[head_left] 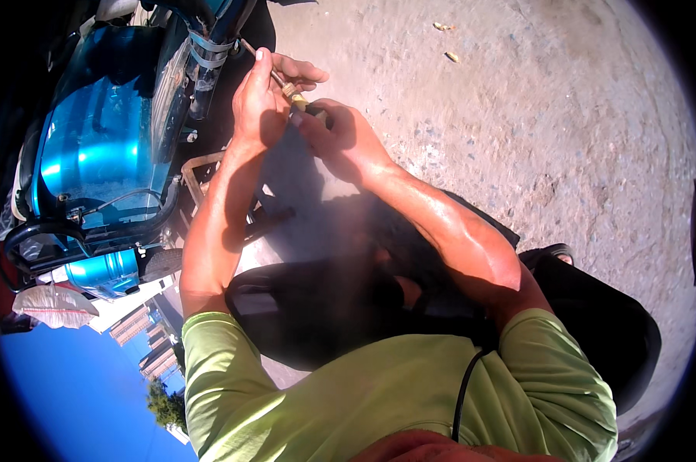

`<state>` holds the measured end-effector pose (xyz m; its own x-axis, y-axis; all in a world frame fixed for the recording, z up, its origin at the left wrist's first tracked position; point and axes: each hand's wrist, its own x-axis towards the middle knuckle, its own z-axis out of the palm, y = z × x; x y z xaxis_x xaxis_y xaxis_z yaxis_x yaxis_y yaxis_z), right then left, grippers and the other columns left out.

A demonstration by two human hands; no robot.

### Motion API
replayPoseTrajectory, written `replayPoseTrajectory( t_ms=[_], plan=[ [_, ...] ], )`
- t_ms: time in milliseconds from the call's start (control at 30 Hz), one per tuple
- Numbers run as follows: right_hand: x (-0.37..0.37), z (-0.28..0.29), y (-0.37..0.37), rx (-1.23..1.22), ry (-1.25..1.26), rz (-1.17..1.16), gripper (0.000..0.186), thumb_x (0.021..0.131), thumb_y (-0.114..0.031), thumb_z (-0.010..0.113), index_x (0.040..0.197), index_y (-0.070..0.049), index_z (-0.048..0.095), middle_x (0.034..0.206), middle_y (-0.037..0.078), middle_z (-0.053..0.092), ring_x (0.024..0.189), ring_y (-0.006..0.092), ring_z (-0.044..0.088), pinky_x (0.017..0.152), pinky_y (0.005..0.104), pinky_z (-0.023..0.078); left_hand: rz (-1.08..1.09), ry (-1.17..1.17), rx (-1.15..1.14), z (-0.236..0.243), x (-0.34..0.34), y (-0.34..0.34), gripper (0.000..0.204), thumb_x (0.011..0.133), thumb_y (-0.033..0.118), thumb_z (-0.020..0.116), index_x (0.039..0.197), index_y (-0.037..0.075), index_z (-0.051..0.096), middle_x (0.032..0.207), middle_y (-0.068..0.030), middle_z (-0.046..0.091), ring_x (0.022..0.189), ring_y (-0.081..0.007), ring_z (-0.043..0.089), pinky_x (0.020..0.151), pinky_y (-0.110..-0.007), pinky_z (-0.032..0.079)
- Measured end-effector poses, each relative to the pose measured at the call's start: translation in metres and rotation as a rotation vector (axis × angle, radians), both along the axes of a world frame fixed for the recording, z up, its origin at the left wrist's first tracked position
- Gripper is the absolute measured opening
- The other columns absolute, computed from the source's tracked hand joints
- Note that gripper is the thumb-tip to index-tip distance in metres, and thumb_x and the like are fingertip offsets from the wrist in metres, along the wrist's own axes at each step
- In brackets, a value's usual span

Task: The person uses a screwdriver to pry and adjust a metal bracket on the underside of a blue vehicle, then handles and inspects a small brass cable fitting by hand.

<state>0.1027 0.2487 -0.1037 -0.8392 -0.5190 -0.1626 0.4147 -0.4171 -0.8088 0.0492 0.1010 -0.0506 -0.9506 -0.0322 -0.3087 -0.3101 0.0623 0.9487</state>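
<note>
Likely positioning: right hand [344, 140] clasped slim yellow-ended metal rod [277, 78], left hand [257, 106] half-open, hold unclear; next move wanted steadying.

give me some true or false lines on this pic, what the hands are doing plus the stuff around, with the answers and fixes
1. The right hand holds a thin tool by its yellow part. True.
2. The thin tool's metal shaft points away from the blue vehicle. False: it points toward it, up and to the left.
3. The left hand is nearer the blue vehicle than the right hand. True.
4. Both hands wear gloves. False: both are bare.
5. Two small scraps lie on the ground to the right of the hands. True.
6. The person's shirt is red with long sleeves. False: it is lime green with short sleeves.
</note>
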Motion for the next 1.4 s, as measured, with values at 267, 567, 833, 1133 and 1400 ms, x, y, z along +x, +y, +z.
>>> replayPoseTrajectory(
  t_ms=[267, 567, 833, 1133, 1400],
  plan=[
    [-0.008, -0.001, 0.004, -0.479, -0.453, 0.233, 0.032, 0.098, -0.038, 0.056, 0.110, -0.009, 0.061, 0.073, 0.004, 0.057, 0.053, 0.0095, 0.046, 0.051, 0.0220, 0.035, 0.043, -0.030, 0.005, 0.003, 0.000, -0.002, 0.045, 0.108, 0.037, 0.032, 0.095, 0.000, 0.055, 0.095, -0.0211, 0.069, 0.094, -0.0310, 0.067, 0.088, -0.042, 0.049],
    [-0.007, 0.021, 0.010, -0.245, -0.326, 0.129, 0.035, 0.099, -0.036, 0.053, 0.105, -0.004, 0.062, 0.073, 0.004, 0.057, 0.055, 0.0133, 0.049, 0.052, 0.0252, 0.038, 0.028, -0.029, 0.015, 0.001, -0.002, -0.004, 0.044, 0.108, 0.036, 0.033, 0.093, 0.001, 0.054, 0.094, -0.0208, 0.069, 0.095, -0.0310, 0.067, 0.088, -0.042, 0.049],
    [0.000, -0.006, -0.010, 0.286, 0.187, -0.177, 0.034, 0.099, -0.035, 0.053, 0.099, -0.004, 0.068, 0.071, 0.005, 0.059, 0.054, 0.0147, 0.050, 0.051, 0.0298, 0.039, 0.041, -0.023, -0.006, -0.001, -0.004, -0.001, 0.045, 0.109, 0.037, 0.032, 0.092, 0.002, 0.054, 0.094, -0.0211, 0.069, 0.096, -0.0315, 0.068, 0.087, -0.040, 0.048],
    [-0.010, -0.008, -0.004, -0.849, -0.701, 0.427, 0.033, 0.102, -0.041, 0.049, 0.099, -0.009, 0.054, 0.069, 0.001, 0.051, 0.049, 0.0096, 0.038, 0.046, 0.0239, 0.030, 0.011, -0.014, -0.004, 0.006, -0.002, -0.002, 0.046, 0.108, 0.038, 0.032, 0.092, 0.001, 0.054, 0.095, -0.0221, 0.068, 0.096, -0.0325, 0.067, 0.088, -0.042, 0.049],
    [-0.015, -0.020, -0.002, 0.506, 0.380, -0.133, 0.043, 0.098, -0.042, 0.056, 0.088, 0.000, 0.059, 0.074, 0.008, 0.062, 0.059, 0.0204, 0.058, 0.057, 0.0352, 0.048, 0.008, 0.012, 0.006, -0.005, -0.006, -0.001, 0.047, 0.109, 0.038, 0.032, 0.093, -0.001, 0.054, 0.095, -0.0219, 0.068, 0.095, -0.0313, 0.066, 0.086, -0.042, 0.048]
  ],
)
